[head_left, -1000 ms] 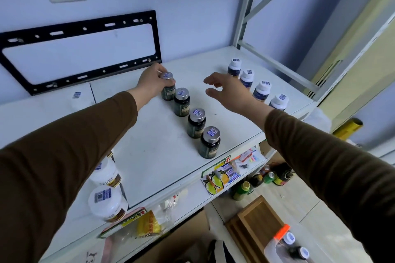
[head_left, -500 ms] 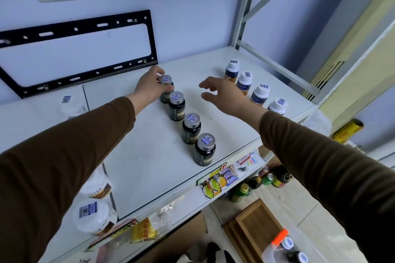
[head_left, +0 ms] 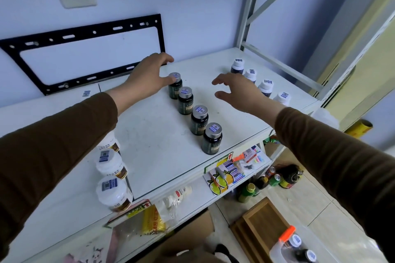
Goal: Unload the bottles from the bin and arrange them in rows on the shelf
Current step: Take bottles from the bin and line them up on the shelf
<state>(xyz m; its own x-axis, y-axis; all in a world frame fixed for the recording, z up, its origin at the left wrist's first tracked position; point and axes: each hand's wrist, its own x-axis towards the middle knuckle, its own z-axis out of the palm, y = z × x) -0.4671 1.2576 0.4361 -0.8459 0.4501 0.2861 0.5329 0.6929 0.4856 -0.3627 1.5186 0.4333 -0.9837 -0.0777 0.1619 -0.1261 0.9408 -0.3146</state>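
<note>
A row of dark bottles with silver caps runs across the white shelf [head_left: 154, 145], from the farthest dark bottle [head_left: 175, 88] to the nearest dark bottle [head_left: 211, 141]. My left hand [head_left: 147, 76] hovers at the farthest one, fingers spread past it and thumb tip by its cap, gripping nothing. My right hand [head_left: 237, 92] hangs open and empty between this row and a row of white-capped blue bottles [head_left: 265, 87] at the right. Large white bottles [head_left: 113, 192] stand in a line at the left, partly behind my left sleeve. The clear bin [head_left: 299, 247] at bottom right holds more bottles.
A black metal bracket [head_left: 85, 34] hangs on the wall behind the shelf. The shelf's grey upright post [head_left: 250, 6] rises at the back right. A lower shelf [head_left: 192, 194] carries packets and stickers. Bottles and a wooden tray [head_left: 263, 226] sit on the floor.
My left hand has let go of the farthest dark bottle and spread its fingers. My right hand stays hovering open between the two rows.
</note>
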